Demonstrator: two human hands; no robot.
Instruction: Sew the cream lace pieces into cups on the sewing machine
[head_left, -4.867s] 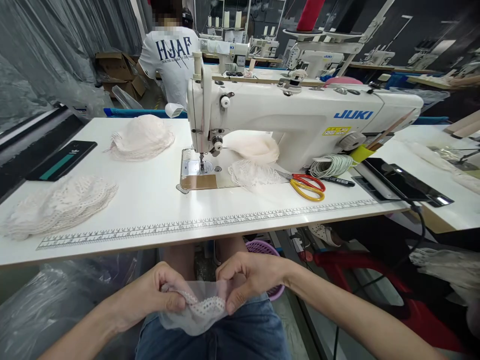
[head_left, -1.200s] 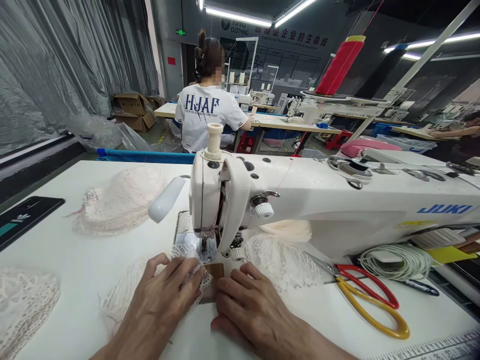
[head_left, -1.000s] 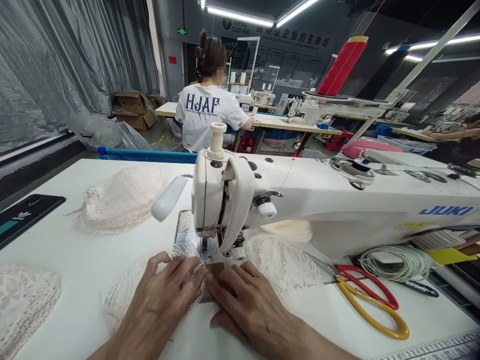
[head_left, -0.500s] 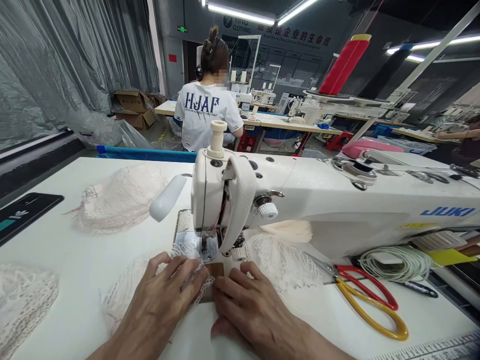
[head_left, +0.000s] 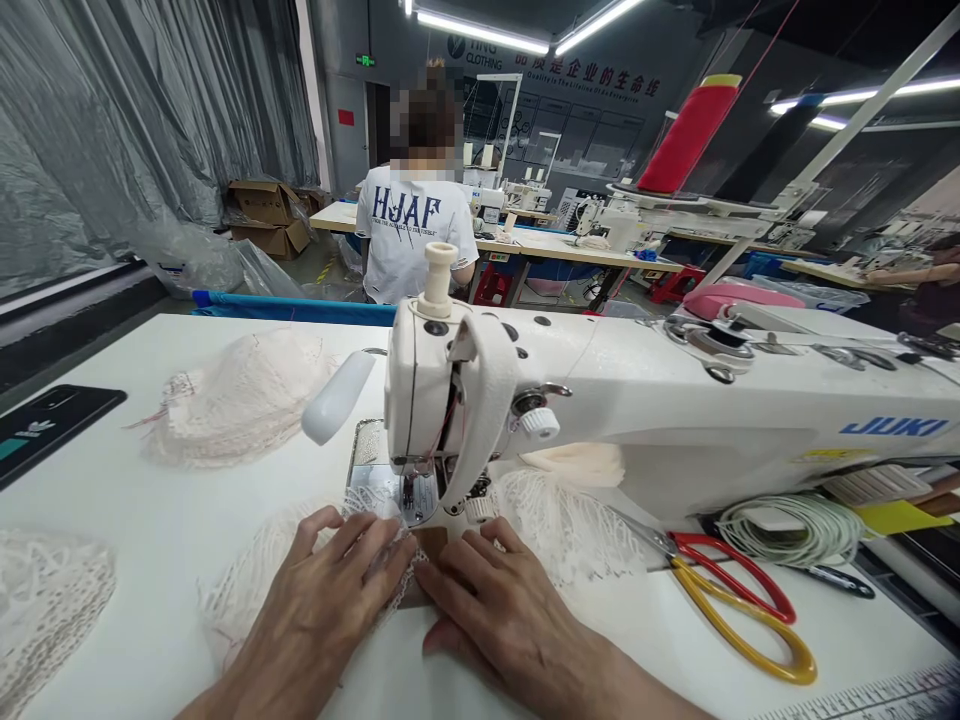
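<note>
In front of the presser foot (head_left: 409, 490) of a white sewing machine (head_left: 450, 400), both my hands rest low over the table. My left hand (head_left: 341, 570) has its bent fingers pressed on a piece of cream lace (head_left: 251, 570), holding its netted edge. Just right of it, my right hand (head_left: 499, 600) is closed, fingers curled and thumb tucked under; its fingertips meet the lace edge by a brown strip (head_left: 433, 543). What they pinch is hidden. More fringed lace (head_left: 570, 525) spreads beneath the machine arm, beyond my right fingers.
Scissors (head_left: 739, 610) with red and yellow handles lie right, by coiled cord (head_left: 795, 530) and a ruler (head_left: 870, 695). Lace pieces (head_left: 240, 395) and a phone (head_left: 64, 420) lie left. A person in a white shirt (head_left: 412, 235) sits ahead, back turned.
My right hand has shifted slightly left, its index finger now closer to my left fingers. My left hand and the lace look nearly still. The person ahead has moved their head and arm.
</note>
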